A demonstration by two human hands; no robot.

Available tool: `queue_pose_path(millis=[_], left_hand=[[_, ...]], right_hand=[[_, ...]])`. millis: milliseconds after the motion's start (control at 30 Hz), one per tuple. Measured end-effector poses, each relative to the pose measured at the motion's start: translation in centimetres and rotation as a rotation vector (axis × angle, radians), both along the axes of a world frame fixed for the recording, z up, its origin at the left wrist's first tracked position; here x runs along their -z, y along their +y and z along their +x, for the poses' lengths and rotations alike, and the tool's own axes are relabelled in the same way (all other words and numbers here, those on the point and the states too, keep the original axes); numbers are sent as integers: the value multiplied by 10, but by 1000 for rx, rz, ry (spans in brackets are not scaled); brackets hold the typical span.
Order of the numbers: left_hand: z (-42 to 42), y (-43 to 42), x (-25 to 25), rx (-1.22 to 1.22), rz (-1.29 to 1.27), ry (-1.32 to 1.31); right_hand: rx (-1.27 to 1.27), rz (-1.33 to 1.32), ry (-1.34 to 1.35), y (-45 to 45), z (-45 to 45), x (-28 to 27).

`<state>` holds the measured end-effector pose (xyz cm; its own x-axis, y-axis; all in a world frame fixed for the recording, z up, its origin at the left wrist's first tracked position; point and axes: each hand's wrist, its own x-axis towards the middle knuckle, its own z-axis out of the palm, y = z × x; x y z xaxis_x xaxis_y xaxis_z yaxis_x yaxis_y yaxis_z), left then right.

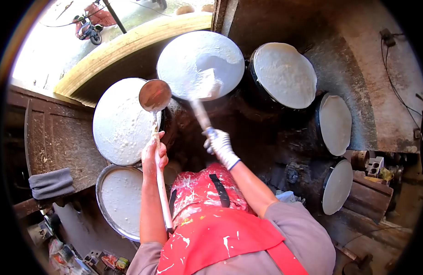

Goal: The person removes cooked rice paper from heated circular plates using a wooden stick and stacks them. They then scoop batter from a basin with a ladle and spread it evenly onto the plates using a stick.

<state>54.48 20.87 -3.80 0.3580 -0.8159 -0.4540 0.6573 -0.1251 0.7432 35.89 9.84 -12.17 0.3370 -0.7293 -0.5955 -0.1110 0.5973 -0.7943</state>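
My bare left hand (154, 151) is wrapped around the long pale handle of a ladle (155, 95). Its round brown bowl hangs over the edge of a round pan of white batter (122, 121). A striped glove covers my right hand (221, 145), which grips a wooden-handled tool (201, 115). Motion blurs the tool's pale, flat-looking head, which is over the white layer on the far round pan (188, 57). I cannot tell whether the head touches that layer. Below my left hand sits another round pan with white, bubbled batter (122, 199).
More round pans curve along my right: a white-topped one (285, 75), a second (335, 124) and a third (338, 187). A grey cloth (51, 183) lies on the brown ledge at left. A curved yellowish rim (138, 41) runs behind the pans. A scooter (88, 30) stands outside.
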Motion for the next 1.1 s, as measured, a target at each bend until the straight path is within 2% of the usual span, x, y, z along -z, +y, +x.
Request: queue_pose_path(millis=[33,100,367,567,633,767,800,900,967,1000,1100], left_hand=[[-2,0,0,3,11,-9],[-8,-2,-2,-32,12,31],[-40,-17,3,-68,46,43],[-70,-29,-1,-84,46,71],[-81,-35,-4,-113,50,92],[-94,-42,-7,-130,50,106],[-95,-46,-10,-127,48,96],[-104,-49,-16,-137,58,85],[-107,-52,-13,-143,43,79],[-109,-54,-14,-142,41,77],[-115,-53,-17,-146,48,98]], right_hand=[[-121,7,34,5,11,4],[-167,52,47,0,3,31],[-159,100,170,-86,-119,15],[-169,76,187,-154,-151,9],[-120,-26,188,-148,-140,6],[-534,-77,196,-114,-124,2],[-496,-75,210,-127,-136,18],[-335,-73,266,-178,-171,19],[-228,-137,212,-174,-165,6],[-271,-115,134,-160,-155,2],[-569,-84,175,-119,-149,4]])
